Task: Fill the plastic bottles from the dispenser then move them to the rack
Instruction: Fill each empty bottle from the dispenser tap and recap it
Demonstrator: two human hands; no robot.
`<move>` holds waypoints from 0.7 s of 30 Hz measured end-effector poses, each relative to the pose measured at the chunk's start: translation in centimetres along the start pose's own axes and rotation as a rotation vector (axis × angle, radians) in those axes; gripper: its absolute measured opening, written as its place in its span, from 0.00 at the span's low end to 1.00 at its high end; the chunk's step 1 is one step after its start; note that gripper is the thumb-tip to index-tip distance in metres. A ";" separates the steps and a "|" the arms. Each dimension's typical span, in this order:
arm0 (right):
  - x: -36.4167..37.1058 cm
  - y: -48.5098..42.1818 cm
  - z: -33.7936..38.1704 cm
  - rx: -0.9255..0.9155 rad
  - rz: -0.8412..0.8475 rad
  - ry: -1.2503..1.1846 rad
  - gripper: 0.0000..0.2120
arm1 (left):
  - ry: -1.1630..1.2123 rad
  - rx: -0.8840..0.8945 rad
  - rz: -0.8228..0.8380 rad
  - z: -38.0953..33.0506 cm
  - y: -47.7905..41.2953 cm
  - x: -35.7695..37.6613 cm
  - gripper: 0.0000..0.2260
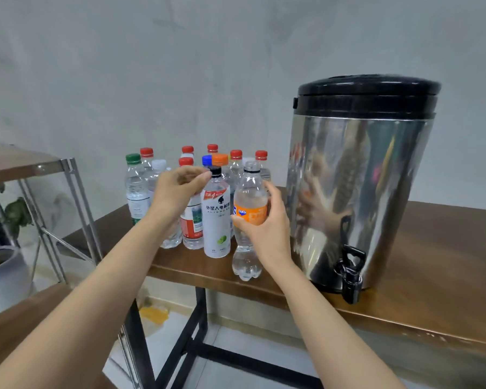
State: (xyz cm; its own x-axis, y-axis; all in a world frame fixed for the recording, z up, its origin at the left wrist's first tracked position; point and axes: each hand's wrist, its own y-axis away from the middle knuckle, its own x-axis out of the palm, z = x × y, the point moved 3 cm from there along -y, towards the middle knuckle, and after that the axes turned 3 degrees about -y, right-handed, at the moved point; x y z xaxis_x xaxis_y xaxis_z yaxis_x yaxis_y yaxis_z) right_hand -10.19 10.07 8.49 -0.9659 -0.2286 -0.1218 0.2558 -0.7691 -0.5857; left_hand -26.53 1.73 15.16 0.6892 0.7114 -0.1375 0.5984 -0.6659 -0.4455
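Observation:
My right hand (267, 226) grips a clear Fanta bottle (249, 197) with an orange label, standing uncapped near the table's front edge. My left hand (177, 192) hovers with curled fingers, its fingertips at the black cap of a white-labelled bottle (216, 220) just left of the Fanta bottle. Whether those fingers hold anything is hidden. Behind stand several clear bottles (136, 189) with red, green, blue and orange caps. The steel dispenser (357, 178) with a black lid stands to the right, its black tap (350, 272) overhanging the table edge.
The wooden table (421, 276) has black metal legs. A metal-framed rack with wooden shelves (20, 164) stands to the left, its lower shelf (26, 313) near me. A potted plant in a white pot (3, 273) sits behind the rack.

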 end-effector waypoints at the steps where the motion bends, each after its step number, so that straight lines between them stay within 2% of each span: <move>1: 0.1 -0.1 -0.3 0.003 0.002 0.003 0.42 | -0.010 0.021 0.001 -0.4 -0.3 0.3 0.04; 7: 0.7 -0.2 -1.2 0.002 0.061 0.053 0.41 | -0.054 0.125 0.029 -2.2 -1.7 2.9 0.07; 21: 0.8 -0.5 -1.7 0.010 0.128 0.087 0.42 | -0.184 0.181 0.165 -3.5 -3.1 5.2 0.08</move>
State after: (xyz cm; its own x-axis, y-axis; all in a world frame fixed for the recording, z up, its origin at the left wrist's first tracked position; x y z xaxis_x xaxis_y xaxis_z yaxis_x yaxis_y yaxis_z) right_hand -11.15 11.30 7.38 -0.9252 -0.2727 -0.2639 0.3768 -0.7434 -0.5527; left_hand -23.35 6.76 18.88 0.6757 0.6367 -0.3715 0.3908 -0.7367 -0.5519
